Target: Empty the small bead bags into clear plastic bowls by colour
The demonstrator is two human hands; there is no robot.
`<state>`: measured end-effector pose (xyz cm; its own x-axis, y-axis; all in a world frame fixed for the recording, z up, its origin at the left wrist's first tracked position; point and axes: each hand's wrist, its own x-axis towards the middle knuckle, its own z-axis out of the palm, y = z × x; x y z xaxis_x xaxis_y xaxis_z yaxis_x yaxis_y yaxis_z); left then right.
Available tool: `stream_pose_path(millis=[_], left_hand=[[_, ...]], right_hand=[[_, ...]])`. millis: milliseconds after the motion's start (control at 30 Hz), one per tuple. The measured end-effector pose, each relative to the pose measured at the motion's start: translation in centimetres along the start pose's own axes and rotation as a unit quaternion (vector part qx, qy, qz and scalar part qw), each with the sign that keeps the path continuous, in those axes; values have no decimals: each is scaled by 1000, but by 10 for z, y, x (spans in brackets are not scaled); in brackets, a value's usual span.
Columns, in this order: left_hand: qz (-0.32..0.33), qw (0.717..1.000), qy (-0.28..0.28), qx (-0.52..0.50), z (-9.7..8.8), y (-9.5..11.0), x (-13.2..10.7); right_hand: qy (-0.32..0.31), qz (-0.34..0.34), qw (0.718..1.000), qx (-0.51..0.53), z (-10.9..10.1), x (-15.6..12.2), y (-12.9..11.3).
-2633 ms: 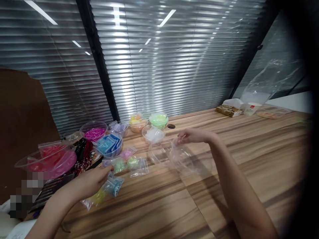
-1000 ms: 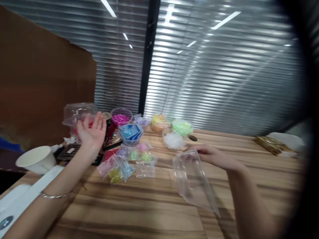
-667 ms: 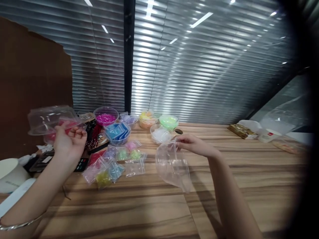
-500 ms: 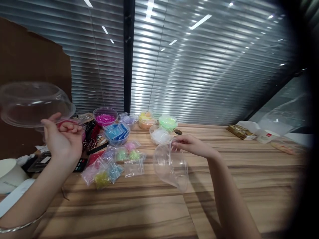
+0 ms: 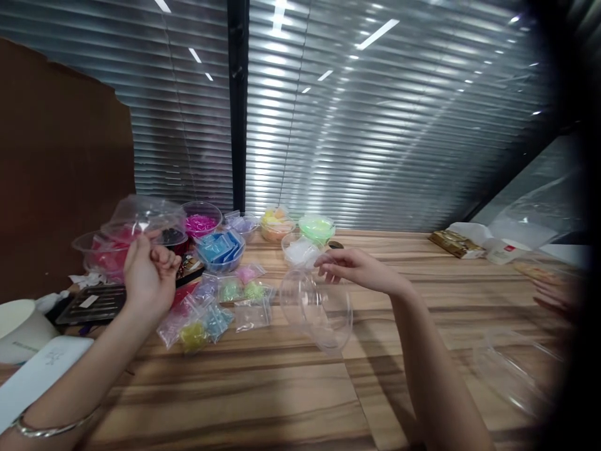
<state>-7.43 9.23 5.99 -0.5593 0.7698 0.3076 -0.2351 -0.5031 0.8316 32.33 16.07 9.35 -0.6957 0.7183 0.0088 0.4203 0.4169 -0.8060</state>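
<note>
My left hand [image 5: 150,275] is closed, with its thumb and fingers pinching the rim of an upside-down clear plastic bowl [image 5: 145,216]. That bowl hangs in the air in front of a clear bowl of red pieces [image 5: 107,257]. Over the middle of the table, my right hand [image 5: 359,268] has its fingers bent down at the upper rim of a second clear plastic bowl [image 5: 317,313], which is tilted on its side. To the left of this bowl lie several small zip bags [image 5: 211,319] with coloured contents. Behind it stands a clear bowl with white contents [image 5: 300,252].
Bowls of magenta [image 5: 201,223], blue [image 5: 220,249], yellow-orange [image 5: 277,225] and green [image 5: 317,230] items line the back. At right, another person's hand [image 5: 556,297] is above a clear container [image 5: 521,369]. A white paper tub [image 5: 21,332] stands at left.
My left hand has moved right and lower with its bowl. The bowl at my right hand has shifted slightly left. Another person's hand and a clear container have appeared at the right edge.
</note>
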Motion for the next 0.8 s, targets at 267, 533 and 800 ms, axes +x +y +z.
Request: stream_pose_path(millis=[267,533,800], left_hand=[[148,763,-443,448,25,0,-44],[337,566,-543,521,27,-7,-62],[360,638,-541,412,28,10,-63]], right_hand=[[84,-21,995,46,-14,-25,-14],[193,-47,978,69,-15,-40,-32],[65,88,990,-90,31,-2,-30]])
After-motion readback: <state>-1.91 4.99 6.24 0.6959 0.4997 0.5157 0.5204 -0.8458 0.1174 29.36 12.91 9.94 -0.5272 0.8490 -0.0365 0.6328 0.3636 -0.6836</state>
